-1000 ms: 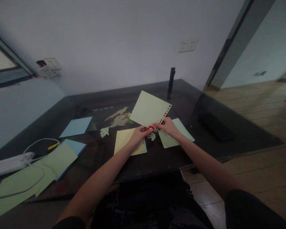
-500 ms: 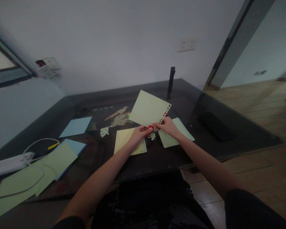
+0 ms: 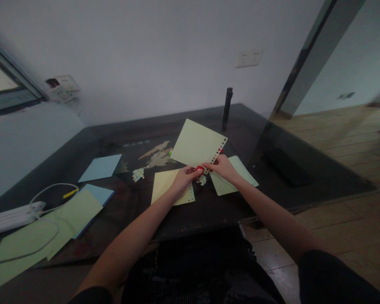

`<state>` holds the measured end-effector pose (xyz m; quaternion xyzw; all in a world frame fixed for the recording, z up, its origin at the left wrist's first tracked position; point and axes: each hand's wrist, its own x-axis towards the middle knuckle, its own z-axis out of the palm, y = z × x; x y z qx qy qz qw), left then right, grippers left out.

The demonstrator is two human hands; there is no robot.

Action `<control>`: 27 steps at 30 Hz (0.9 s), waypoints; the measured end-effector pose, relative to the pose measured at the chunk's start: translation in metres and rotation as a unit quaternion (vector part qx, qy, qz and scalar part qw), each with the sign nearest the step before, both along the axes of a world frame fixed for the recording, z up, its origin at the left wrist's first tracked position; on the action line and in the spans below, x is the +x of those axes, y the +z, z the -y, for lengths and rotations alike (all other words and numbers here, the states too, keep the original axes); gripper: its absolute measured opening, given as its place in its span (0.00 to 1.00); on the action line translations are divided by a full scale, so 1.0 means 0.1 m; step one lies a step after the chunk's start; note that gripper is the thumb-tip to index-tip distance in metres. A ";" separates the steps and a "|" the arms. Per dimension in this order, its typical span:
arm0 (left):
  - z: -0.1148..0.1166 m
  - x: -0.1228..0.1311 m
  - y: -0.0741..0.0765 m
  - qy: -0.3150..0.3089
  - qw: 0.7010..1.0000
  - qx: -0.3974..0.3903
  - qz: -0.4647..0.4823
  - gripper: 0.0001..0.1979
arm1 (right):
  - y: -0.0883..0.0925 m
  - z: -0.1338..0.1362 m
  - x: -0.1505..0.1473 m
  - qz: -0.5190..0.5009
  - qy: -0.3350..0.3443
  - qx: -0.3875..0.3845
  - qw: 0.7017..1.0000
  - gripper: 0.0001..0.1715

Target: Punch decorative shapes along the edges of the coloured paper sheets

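Observation:
A pale yellow sheet of paper (image 3: 198, 142) is held up at a slant, with a row of punched shapes, some heart-like, along its right edge. My right hand (image 3: 224, 168) pinches it near the punched edge. My left hand (image 3: 184, 179) is closed around a small red craft punch (image 3: 199, 169) at the sheet's lower corner, thumb on top. Part of the punch is hidden by fingers and paper. Below lie a punched yellow sheet (image 3: 164, 183), a small heap of paper bits (image 3: 203, 180) and more pale sheets (image 3: 232, 185) under my right wrist.
Another heap of paper bits (image 3: 138, 174) lies left of centre. Blue sheets (image 3: 101, 166), yellow-green sheets (image 3: 79, 211), and a white power strip (image 3: 11, 219) with a cable occupy the left. A black upright object (image 3: 227, 109) stands at the back; a dark flat object (image 3: 286, 166) lies right.

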<state>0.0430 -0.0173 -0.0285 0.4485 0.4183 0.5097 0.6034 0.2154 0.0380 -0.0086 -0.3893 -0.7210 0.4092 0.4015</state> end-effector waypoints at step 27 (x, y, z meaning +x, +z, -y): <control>0.02 0.01 0.05 0.020 0.999 0.017 -0.027 0.20 | 0.03 0.03 -0.01 -0.004 0.002 -0.001 1.000 0.13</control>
